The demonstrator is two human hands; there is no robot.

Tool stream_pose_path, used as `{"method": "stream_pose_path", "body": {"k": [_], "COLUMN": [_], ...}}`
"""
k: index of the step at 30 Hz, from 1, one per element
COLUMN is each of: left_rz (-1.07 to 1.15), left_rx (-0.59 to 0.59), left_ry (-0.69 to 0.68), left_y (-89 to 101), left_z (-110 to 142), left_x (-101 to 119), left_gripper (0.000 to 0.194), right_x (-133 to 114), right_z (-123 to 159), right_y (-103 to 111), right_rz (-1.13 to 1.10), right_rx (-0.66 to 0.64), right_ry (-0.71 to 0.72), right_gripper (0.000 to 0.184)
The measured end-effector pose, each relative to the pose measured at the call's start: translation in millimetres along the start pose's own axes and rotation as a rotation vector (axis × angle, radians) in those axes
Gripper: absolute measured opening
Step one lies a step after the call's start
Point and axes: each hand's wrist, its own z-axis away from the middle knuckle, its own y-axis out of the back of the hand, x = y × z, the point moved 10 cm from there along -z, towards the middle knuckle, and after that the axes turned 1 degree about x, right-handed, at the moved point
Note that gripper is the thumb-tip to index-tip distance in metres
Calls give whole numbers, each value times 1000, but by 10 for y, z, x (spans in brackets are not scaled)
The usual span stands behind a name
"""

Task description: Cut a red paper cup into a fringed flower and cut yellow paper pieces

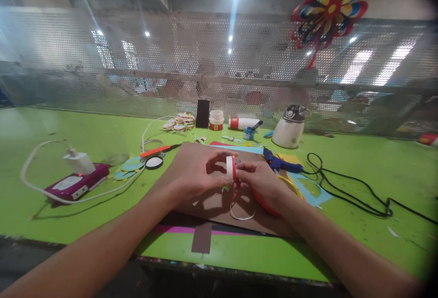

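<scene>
While the left hand (pixel 200 170) grips a red-and-white ring (pixel 230 168) between thumb and fingers, the right hand (pixel 263 181) pinches its red edge, above a brown board (pixel 212 206). The blue glue gun (pixel 278 163) lies just beyond the right hand, near light-blue paper (pixel 310 189).

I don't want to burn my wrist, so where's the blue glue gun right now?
In the head view, the blue glue gun lies right of centre, between the right hand and the white jug.
</scene>
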Motion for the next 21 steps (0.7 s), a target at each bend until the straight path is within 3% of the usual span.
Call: {"method": "stream_pose_path", "body": {"k": [8, 12, 16, 21], "left_rz": [141, 265, 449, 485], "left_rx": [61, 169, 245, 363], "left_ry": [69, 117, 108, 186], "left_y": [12, 146, 286, 435], "left_z": [-6, 0, -29, -15], "left_x": [-36, -109, -182, -322], "left_gripper": [48, 42, 19, 25], "right_x": [-80, -198, -259, -307], "right_z": [3, 20, 36, 50], "right_y": [99, 150, 229, 193], "right_rz": [103, 184, 299, 543], "right_rx": [119, 183, 248, 247], "right_ry": [51, 113, 153, 220], "right_gripper": [23, 25, 31, 34]}}
